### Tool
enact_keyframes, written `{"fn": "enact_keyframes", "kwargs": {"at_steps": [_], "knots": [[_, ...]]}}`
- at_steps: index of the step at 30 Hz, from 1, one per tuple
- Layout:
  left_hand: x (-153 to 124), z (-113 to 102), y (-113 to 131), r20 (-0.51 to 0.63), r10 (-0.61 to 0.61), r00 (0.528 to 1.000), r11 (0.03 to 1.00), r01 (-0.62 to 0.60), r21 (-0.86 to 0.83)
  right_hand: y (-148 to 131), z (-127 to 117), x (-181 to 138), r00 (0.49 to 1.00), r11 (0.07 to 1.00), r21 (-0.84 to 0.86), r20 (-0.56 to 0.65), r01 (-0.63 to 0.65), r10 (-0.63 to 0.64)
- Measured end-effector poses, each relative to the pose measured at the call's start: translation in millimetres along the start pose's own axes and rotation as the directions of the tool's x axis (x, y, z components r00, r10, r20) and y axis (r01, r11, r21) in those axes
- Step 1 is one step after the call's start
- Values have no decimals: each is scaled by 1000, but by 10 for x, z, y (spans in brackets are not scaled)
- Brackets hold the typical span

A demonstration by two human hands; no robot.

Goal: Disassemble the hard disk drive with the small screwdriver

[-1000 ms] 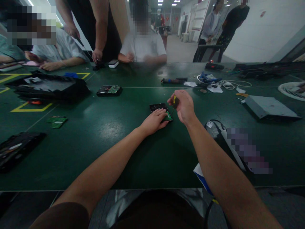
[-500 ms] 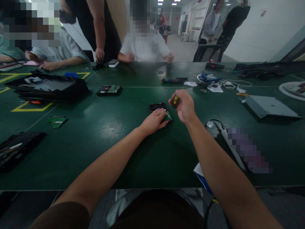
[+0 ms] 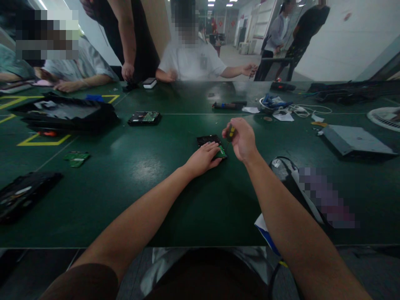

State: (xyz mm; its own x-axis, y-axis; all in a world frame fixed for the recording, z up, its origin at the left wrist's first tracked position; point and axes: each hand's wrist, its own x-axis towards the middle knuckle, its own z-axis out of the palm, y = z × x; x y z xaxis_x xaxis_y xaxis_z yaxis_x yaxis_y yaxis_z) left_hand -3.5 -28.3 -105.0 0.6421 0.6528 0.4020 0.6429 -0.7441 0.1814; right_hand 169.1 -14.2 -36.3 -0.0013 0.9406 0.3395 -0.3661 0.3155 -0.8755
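Observation:
A small black hard drive [image 3: 207, 140] with a green circuit board [image 3: 221, 153] lies on the green table [image 3: 162, 179] ahead of me. My left hand [image 3: 202, 158] lies flat on the drive, fingers spread, pressing it down. My right hand [image 3: 241, 139] is closed around a screwdriver with a black and yellow handle [image 3: 230, 132], held upright with its tip down at the drive's right edge.
Another hard drive [image 3: 144, 118] lies further back left, a loose green board [image 3: 76, 158] at left, a black opened case [image 3: 65, 113] beyond it. A grey box [image 3: 354, 141] and cables [image 3: 300, 110] are at right. Other people sit and stand across the table.
My hands hold almost still; the right hand turned slightly on the screwdriver. Across the table a seated person stretched an arm out to the right.

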Motion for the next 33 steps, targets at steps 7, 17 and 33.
{"fn": "enact_keyframes", "kwargs": {"at_steps": [7,17,33], "knots": [[-1,12,-14,1,5,1000,1000,-5,-8,-43,3,5,999,999,50,51,-4,2],[0,-6,-8,7,-3,1000,1000,3,-26,-9,0,-8,1000,999,35,25,10,-11],[4,-20,10,28,-20,999,1000,21,-16,-21,22,-20,1000,1000,27,13,-9,9]]}}
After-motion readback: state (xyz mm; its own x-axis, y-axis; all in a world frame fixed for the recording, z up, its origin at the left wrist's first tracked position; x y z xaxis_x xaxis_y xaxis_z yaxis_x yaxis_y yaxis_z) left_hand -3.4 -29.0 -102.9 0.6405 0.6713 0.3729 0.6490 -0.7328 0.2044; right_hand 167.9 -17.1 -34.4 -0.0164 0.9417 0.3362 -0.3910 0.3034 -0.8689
